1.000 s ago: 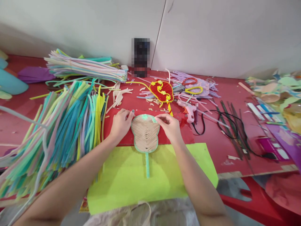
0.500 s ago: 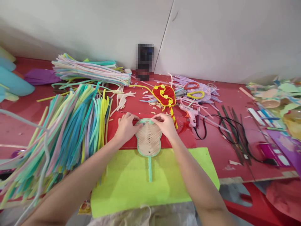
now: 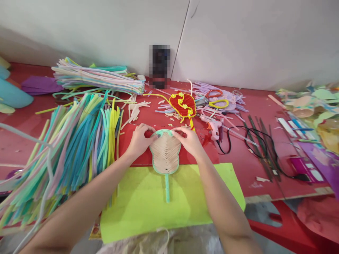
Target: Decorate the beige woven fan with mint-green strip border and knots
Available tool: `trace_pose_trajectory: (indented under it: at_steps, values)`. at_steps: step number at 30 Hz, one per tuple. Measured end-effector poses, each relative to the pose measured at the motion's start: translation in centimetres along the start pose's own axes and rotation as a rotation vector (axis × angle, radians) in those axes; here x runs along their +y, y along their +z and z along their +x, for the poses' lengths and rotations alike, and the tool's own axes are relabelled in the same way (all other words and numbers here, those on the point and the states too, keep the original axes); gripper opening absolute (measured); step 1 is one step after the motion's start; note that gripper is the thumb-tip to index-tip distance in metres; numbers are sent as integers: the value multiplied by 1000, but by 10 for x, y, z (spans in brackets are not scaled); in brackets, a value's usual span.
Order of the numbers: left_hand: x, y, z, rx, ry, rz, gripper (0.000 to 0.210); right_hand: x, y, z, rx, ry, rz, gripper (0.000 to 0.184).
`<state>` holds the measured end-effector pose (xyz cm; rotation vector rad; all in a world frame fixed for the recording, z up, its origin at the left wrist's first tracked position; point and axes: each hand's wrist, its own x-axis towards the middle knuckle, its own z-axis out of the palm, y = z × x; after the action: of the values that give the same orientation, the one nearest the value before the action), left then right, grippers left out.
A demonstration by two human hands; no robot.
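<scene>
A small fan made of beige pipe cleaners in a chevron pattern, with a mint-green rim and handle, lies before me. Its handle points toward me over a lime-green sheet. My left hand pinches the fan's upper left edge between thumb and fingers. At the upper right edge, my right hand grips the rim with its fingertips. Beyond my hands lies a finished-looking red fan with a yellow rim and yellow flowers; its handle is partly behind my right hand.
Bundles of coloured pipe cleaners cover the left side, with another bundle behind. A pink glue gun, yellow-and-red-handled scissors and a black cable lie to the right. A pixelated dark object leans against the wall.
My right fingers have shifted slightly along the fan's top edge, baring more of the rim between the hands. The whole view has moved a little, so everything sits slightly further left.
</scene>
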<state>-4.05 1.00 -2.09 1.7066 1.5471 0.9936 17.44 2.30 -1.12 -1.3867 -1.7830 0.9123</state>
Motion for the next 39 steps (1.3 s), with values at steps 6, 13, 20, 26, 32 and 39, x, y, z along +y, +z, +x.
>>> trace_pose_trajectory:
  at_steps: [6,13,20,26,32,39]
  values:
    - [5,5,-3,-179,-198,-514,31,2,-4,-5,41,54,155,22]
    - [9,5,-4,-98,-293,-613,37,-8,-3,-8,107,22,208,26]
    - [8,1,-4,-37,-231,-574,36,-10,10,-12,111,-11,312,23]
    - [11,2,-5,-40,-226,-581,33,-14,14,-13,169,-15,339,21]
    - [3,6,-4,0,-177,-592,30,-11,17,-9,186,20,279,24]
    - [2,6,-3,70,-193,-626,30,-14,16,-15,206,149,411,27]
